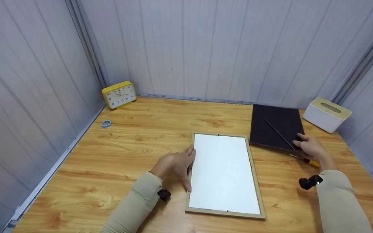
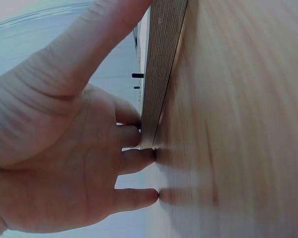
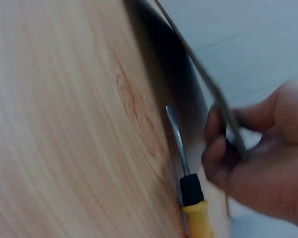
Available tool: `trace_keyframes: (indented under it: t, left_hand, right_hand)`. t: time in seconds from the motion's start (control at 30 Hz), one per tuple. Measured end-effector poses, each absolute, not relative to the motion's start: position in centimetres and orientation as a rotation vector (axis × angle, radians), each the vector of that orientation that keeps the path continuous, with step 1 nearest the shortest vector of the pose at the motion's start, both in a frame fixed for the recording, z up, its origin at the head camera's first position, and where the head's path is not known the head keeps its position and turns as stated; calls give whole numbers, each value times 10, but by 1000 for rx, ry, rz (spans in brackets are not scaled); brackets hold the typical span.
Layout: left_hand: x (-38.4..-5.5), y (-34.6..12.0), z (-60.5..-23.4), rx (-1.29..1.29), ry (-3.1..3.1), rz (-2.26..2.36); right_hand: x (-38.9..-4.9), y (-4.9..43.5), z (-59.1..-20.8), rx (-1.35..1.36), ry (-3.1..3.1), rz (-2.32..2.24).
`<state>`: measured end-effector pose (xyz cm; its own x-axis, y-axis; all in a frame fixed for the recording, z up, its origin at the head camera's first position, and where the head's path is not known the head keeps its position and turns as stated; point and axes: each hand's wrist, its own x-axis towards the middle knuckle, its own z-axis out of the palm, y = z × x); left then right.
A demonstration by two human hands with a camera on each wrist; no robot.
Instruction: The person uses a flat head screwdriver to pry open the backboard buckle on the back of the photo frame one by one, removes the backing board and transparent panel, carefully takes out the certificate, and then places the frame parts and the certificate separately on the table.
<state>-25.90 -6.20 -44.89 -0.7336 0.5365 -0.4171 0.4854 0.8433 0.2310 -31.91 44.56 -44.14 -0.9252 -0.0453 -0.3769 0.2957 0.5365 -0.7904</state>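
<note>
A picture frame (image 1: 255, 179) with a thin wood-toned rim lies on the table, a white sheet (image 1: 223, 174) filling it. Against its left side rests my left hand (image 1: 180, 165), thumb and fingers spread; in the left wrist view fingertips touch the rim and tabletop. To the right, my right hand (image 1: 311, 147) pinches the near right corner of a black backing board (image 1: 270, 129) crossed by a thin diagonal strip. The right wrist view shows the board's edge raised off the table between thumb and fingers. Below that hand lies a yellow-handled screwdriver (image 3: 191, 191).
A yellow alarm clock (image 1: 120, 95) stands at the back left, with a blue ring (image 1: 106, 123) in front of it. A white tissue box (image 1: 324, 118) with a wood-toned lid sits at the back right. Panel walls (image 1: 186, 48) enclose the table's back and sides.
</note>
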Motion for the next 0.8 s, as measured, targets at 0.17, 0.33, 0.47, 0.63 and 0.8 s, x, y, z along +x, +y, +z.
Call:
trace_keyframes:
  t: [0.17, 0.33, 0.47, 0.63, 0.8]
  left_hand:
    - [-257, -61, -448, 747, 2549, 133]
    - [-257, -59, -448, 734, 2549, 140]
    - [-257, -59, -448, 725, 2544, 136]
    - [-258, -58, -447, 709, 2544, 136]
    - [-258, -60, -448, 717, 2544, 133]
  right_hand:
    - [-318, 430, -439, 180, 2667, -873]
    - [-319, 430, -444, 176, 2732, -743]
    - [-323, 437, -450, 162, 2723, -739]
    - [-322, 446, -455, 129, 2769, -682]
    - [-321, 450, -455, 139, 2818, -594]
